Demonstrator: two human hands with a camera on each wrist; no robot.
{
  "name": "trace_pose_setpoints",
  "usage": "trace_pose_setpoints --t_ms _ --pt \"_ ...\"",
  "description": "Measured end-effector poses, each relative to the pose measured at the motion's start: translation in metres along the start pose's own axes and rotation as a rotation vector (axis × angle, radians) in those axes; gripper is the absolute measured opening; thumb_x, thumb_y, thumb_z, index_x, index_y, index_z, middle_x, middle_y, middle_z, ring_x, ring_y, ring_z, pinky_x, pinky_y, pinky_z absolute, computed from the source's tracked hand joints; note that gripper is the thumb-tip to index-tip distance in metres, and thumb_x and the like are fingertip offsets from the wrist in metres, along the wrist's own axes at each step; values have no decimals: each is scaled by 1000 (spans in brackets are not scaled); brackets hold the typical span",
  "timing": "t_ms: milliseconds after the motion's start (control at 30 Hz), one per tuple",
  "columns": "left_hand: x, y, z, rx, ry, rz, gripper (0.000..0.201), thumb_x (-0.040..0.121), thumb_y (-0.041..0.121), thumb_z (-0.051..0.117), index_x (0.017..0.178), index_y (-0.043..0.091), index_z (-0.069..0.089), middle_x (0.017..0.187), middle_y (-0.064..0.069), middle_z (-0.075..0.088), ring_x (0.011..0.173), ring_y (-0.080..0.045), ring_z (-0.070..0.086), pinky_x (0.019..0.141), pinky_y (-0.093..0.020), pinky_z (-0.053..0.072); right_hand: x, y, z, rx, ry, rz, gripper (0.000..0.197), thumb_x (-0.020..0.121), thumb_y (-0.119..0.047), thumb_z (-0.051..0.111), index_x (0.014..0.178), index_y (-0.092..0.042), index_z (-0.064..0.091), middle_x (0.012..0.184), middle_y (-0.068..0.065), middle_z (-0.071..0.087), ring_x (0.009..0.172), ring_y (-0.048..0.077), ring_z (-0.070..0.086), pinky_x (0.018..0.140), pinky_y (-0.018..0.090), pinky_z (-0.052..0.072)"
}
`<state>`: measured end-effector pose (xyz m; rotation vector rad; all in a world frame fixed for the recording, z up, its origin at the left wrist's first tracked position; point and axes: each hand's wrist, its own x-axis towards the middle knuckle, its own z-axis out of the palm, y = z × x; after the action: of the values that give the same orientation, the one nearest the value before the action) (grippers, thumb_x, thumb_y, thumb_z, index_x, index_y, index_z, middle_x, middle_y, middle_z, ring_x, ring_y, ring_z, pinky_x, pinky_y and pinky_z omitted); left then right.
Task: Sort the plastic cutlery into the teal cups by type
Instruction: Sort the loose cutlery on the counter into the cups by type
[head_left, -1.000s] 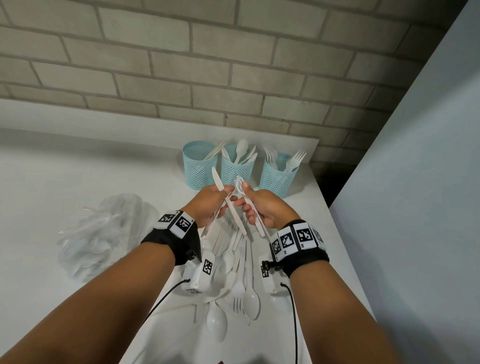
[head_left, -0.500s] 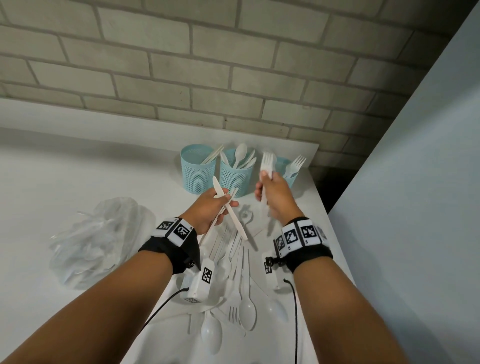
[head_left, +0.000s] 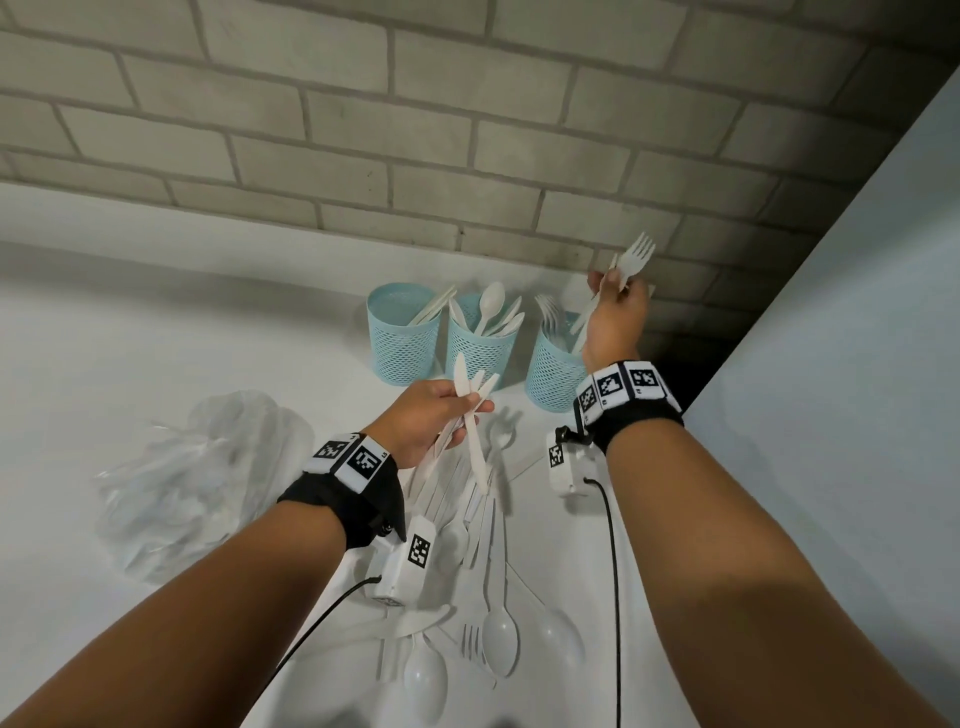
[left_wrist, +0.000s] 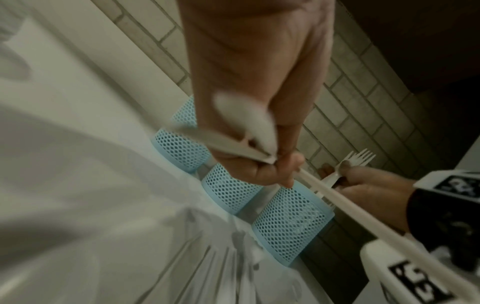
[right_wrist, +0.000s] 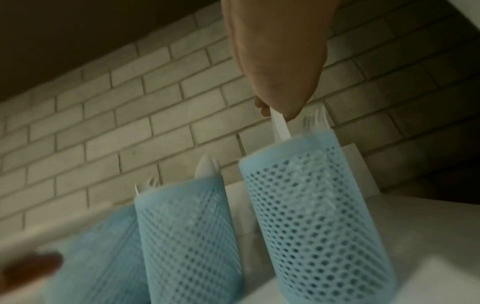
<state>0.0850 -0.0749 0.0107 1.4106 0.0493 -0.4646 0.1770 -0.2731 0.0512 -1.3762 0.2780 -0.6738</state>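
Note:
Three teal mesh cups stand in a row by the brick wall: the left cup (head_left: 402, 338) holds knives, the middle cup (head_left: 480, 353) spoons, the right cup (head_left: 550, 374) forks. My right hand (head_left: 615, 286) pinches white plastic forks (head_left: 631, 260) above the right cup, tines up. In the right wrist view a fork handle (right_wrist: 279, 127) dips below that cup's rim (right_wrist: 319, 139). My left hand (head_left: 465, 413) grips a couple of white knives (head_left: 472, 431) in front of the middle cup, blades up. A pile of loose cutlery (head_left: 493, 582) lies on the white table between my forearms.
A crumpled clear plastic bag (head_left: 197, 478) lies to the left of the pile. A pale grey panel (head_left: 831, 389) rises close on the right, with a dark gap (head_left: 675, 364) beside the right cup. The brick wall (head_left: 467, 130) stands right behind the cups.
My right hand has carried the forks from the middle up and to the right, over the right cup. My left hand keeps hold of the knives and has barely shifted.

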Motion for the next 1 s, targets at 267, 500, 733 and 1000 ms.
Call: trace_pose_setpoints --t_ms 267,500,733,1000 --pt "-4 1 -6 -8 14 -3 19 92 7 57 109 1 60 91 -5 70 64 -10 54 53 -14 48 -6 8 -10 -243 -95 78 58 83 9 54 135 -13 39 131 9 56 118 24 55 100 47 46" --pt "-6 -1 -6 -31 71 2 13 86 11 65 96 2 68 83 -3 70 55 -1 62 55 -12 51 -42 -31 -1 -417 -142 -372 31 84 1 57 114 -7 60 110 0 60 98 13 56 84 15 45" --pt "-12 -2 -4 -58 97 7 11 84 16 68 90 7 69 76 0 71 65 -7 63 57 -14 53 -82 -32 10 -854 -853 -69 42 83 -40 67 97 0 69 93 12 69 81 13 59 67 19 41" --pt "-17 0 -6 -156 56 15 15 89 6 60 102 1 66 85 -6 68 65 -6 67 58 -15 54 -99 -15 9 -603 -792 191 34 88 -28 63 93 6 67 90 15 62 78 17 49 65 24 36"
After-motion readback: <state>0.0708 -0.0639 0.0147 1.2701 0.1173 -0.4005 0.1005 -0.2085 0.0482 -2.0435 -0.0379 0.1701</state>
